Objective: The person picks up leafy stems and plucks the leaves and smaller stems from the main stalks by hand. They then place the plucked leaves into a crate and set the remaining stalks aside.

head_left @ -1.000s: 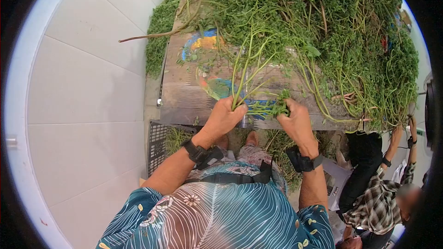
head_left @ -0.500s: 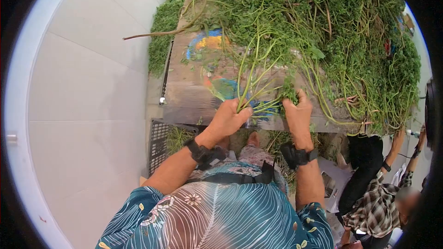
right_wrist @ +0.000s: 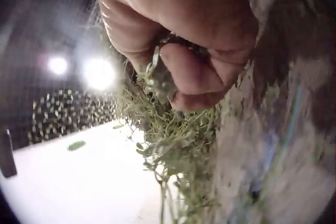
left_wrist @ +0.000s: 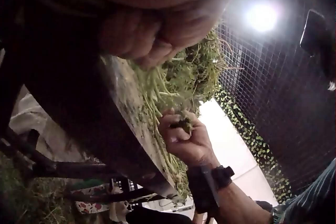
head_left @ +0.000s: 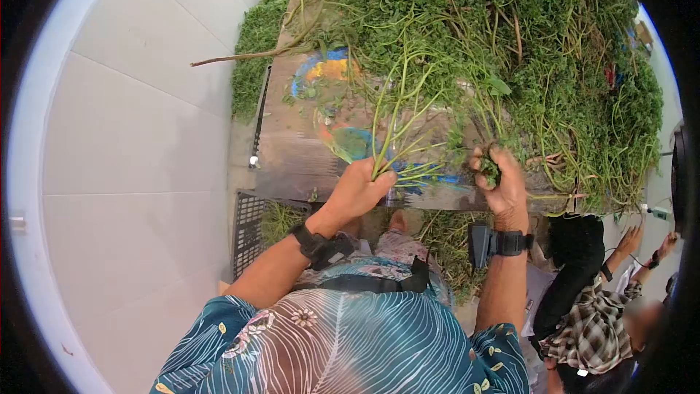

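Near the table's front edge, my left hand (head_left: 363,184) grips a small bunch of green stems (head_left: 390,135) at their lower ends. The long stems fan out away from me, and shorter ones point right. To the right, my right hand (head_left: 503,176) holds a tuft of leafy greens (head_left: 488,169) in curled fingers, apart from the bunch. In the left wrist view the same tuft (left_wrist: 184,124) pokes out of the fist. The right wrist view shows leaves (right_wrist: 157,82) sticking out beside the bent fingers. A large heap of leafy greens (head_left: 467,22) covers the table's far and right parts.
The wooden tabletop (head_left: 292,153) bears worn blue and orange paint. A long brown stalk (head_left: 240,57) juts past its left edge, near a pale wall (head_left: 138,138). Below stands a black crate (head_left: 248,230). Another person in a checked shirt (head_left: 594,328) is at the right.
My right hand has moved right, away from the bunch, and turned with a leafy tuft in its fingers. The left hand stays almost in place, still holding the stems.
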`<state>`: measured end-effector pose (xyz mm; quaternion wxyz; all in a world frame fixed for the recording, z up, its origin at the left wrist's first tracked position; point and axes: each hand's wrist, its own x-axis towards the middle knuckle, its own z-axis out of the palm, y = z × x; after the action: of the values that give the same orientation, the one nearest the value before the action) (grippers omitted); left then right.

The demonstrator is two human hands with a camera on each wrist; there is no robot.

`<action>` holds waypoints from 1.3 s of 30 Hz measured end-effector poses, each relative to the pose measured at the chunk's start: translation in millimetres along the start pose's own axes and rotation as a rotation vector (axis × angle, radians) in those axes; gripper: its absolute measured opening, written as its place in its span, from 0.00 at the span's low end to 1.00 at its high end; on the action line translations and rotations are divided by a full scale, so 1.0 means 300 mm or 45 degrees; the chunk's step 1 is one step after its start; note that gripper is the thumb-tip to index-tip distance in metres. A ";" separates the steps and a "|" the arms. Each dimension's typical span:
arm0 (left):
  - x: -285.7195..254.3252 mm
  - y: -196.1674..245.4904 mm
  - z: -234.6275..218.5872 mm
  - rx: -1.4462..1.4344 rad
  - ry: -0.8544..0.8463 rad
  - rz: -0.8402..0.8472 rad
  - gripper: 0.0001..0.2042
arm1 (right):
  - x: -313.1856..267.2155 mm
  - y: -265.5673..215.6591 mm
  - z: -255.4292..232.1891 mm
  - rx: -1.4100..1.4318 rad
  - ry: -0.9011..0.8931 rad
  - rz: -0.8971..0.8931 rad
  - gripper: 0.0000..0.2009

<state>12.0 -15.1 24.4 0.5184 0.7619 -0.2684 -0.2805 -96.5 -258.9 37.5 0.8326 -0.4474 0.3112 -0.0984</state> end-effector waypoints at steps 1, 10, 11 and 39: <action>0.000 0.001 -0.002 0.004 -0.006 -0.002 0.10 | -0.010 0.009 0.009 0.128 -0.096 0.055 0.09; -0.001 0.007 -0.001 -0.035 -0.006 -0.022 0.10 | -0.052 0.087 0.098 -0.354 -0.045 0.124 0.16; 0.000 0.002 -0.001 -0.026 -0.010 -0.002 0.11 | -0.050 0.092 0.105 -0.364 -0.052 0.099 0.17; 0.000 -0.011 0.006 -0.076 -0.037 0.002 0.11 | 0.014 0.130 0.084 -1.231 0.017 -0.598 0.10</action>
<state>11.0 -15.3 20.8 0.5373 0.7417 -0.2678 -0.2991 -82.3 -220.8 14.4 0.4853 -0.8367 0.2180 -0.1303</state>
